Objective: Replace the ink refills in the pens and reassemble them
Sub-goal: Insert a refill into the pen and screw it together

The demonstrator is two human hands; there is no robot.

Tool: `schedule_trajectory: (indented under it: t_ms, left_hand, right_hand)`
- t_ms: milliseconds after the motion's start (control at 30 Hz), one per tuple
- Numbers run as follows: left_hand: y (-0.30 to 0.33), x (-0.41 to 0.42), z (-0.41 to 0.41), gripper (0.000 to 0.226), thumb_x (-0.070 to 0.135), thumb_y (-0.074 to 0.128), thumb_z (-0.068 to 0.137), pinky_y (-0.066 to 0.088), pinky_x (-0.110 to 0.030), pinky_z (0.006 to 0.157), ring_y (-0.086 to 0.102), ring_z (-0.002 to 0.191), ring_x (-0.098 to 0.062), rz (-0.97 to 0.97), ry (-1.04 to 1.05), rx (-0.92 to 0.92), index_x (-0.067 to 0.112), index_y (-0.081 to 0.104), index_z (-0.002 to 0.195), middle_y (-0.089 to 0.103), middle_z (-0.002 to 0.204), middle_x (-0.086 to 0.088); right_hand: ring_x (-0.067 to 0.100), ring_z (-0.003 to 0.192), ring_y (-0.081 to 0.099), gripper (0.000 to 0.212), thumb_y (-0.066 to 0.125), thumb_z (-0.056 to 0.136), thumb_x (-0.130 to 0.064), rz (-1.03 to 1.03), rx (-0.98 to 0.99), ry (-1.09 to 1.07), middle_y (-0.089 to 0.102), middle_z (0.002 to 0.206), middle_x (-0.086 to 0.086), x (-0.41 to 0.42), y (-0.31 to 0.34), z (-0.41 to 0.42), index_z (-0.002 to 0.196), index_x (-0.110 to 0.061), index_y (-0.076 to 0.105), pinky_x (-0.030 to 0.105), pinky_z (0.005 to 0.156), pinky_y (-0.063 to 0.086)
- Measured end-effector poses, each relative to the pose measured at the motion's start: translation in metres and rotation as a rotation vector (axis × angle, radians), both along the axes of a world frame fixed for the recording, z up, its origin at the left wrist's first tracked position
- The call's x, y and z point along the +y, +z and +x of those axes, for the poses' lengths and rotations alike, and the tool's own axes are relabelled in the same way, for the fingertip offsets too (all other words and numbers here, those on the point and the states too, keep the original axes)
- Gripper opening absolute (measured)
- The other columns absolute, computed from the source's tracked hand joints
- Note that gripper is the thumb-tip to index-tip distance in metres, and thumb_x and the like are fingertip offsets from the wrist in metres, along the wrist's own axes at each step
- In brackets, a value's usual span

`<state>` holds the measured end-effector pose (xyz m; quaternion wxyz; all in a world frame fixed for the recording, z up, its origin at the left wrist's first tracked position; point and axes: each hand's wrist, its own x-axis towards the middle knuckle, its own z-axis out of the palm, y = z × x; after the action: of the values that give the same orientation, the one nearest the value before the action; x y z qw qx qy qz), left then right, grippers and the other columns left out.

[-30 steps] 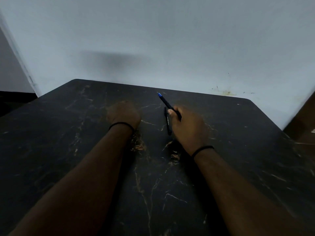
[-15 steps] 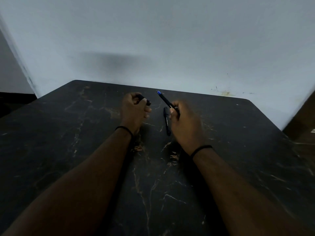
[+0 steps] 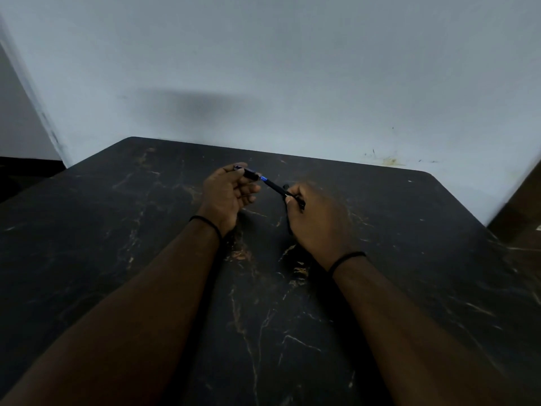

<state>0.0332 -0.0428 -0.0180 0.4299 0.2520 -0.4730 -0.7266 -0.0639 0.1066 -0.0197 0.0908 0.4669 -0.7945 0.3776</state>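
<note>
Two hands closer | left hand (image 3: 227,191) fingers pinch cap (image 3: 248,173) | right hand (image 3: 316,218) grips pen (image 3: 275,186), tip now at cap

left hand (image 3: 227,194) lifted off the table, its short black piece (image 3: 248,173) now meeting the pen's (image 3: 275,186) blue end
</note>
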Motion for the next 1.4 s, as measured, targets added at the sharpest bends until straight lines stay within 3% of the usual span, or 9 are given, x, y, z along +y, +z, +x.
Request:
schedule_trajectory:
  t_ms: [133, 267, 433, 567, 833, 1400]
  left_hand:
    - [0.0002, 0.001, 0.001, 0.018, 0.007, 0.042, 0.1, 0.051, -0.027, 0.053, 0.066, 0.061, -0.02, -0.034, -0.077, -0.003, 0.012, 0.058, 0.109, 0.074, 0.09, -0.013]
    - [0.0029, 0.0052, 0.0019, 0.019, 0.009, 0.041, 0.101, 0.051, -0.029, 0.056, 0.067, 0.064, -0.02, -0.064, -0.137, -0.013, 0.011, 0.058, 0.109, 0.074, 0.095, -0.015]
    - [0.0011, 0.007, 0.0, 0.03, 0.035, 0.052, 0.099, 0.052, -0.028, 0.059, 0.069, 0.071, -0.02, -0.092, -0.176, -0.049, 0.01, 0.059, 0.114, 0.074, 0.104, -0.015]
    - [-0.003, 0.0026, -0.0016, 0.022, 0.021, 0.049, 0.102, 0.051, -0.028, 0.059, 0.07, 0.071, -0.018, -0.11, -0.194, -0.06, 0.009, 0.061, 0.115, 0.075, 0.105, -0.011]
    - [-0.0031, 0.0014, -0.0001, 0.03, 0.013, 0.041, 0.104, 0.041, -0.026, 0.054, 0.064, 0.066, -0.016, -0.181, -0.287, -0.108, 0.006, 0.056, 0.128, 0.072, 0.116, -0.011]
    - [-0.0068, 0.0042, -0.0042, 0.024, 0.01, 0.041, 0.104, 0.04, -0.024, 0.05, 0.06, 0.055, -0.015, -0.229, -0.291, -0.105, 0.01, 0.062, 0.115, 0.075, 0.102, -0.01]
  right_hand:
    - [0.014, 0.074, 0.057, 0.014, 0.051, 0.098, -0.032, 0.009, -0.001, 0.009, 0.064, 0.082, -0.007, -0.0005, -0.0006, 0.0007, 0.098, -0.026, 0.064, 0.031, 0.065, 0.045]
    - [0.013, 0.073, 0.056, 0.014, 0.051, 0.098, -0.032, 0.019, 0.02, 0.011, 0.063, 0.081, -0.007, -0.0006, -0.0008, 0.0002, 0.099, -0.026, 0.064, 0.028, 0.063, 0.039]
    - [0.012, 0.071, 0.053, 0.015, 0.05, 0.099, -0.032, 0.034, 0.055, 0.01, 0.06, 0.08, -0.008, 0.0009, 0.0, -0.0007, 0.099, -0.026, 0.064, 0.027, 0.063, 0.037]
    - [0.012, 0.074, 0.053, 0.016, 0.051, 0.098, -0.032, 0.007, 0.084, 0.005, 0.059, 0.08, -0.009, -0.0014, -0.0018, -0.001, 0.097, -0.025, 0.065, 0.026, 0.064, 0.034]
    - [0.013, 0.075, 0.055, 0.016, 0.05, 0.098, -0.031, 0.015, 0.073, 0.001, 0.062, 0.082, -0.007, -0.0019, -0.0021, -0.0012, 0.096, -0.024, 0.065, 0.028, 0.064, 0.035]
    - [0.014, 0.071, 0.054, 0.017, 0.05, 0.099, -0.032, 0.017, 0.08, -0.033, 0.059, 0.077, -0.007, -0.0012, 0.0, 0.0043, 0.099, -0.024, 0.066, 0.028, 0.062, 0.033]
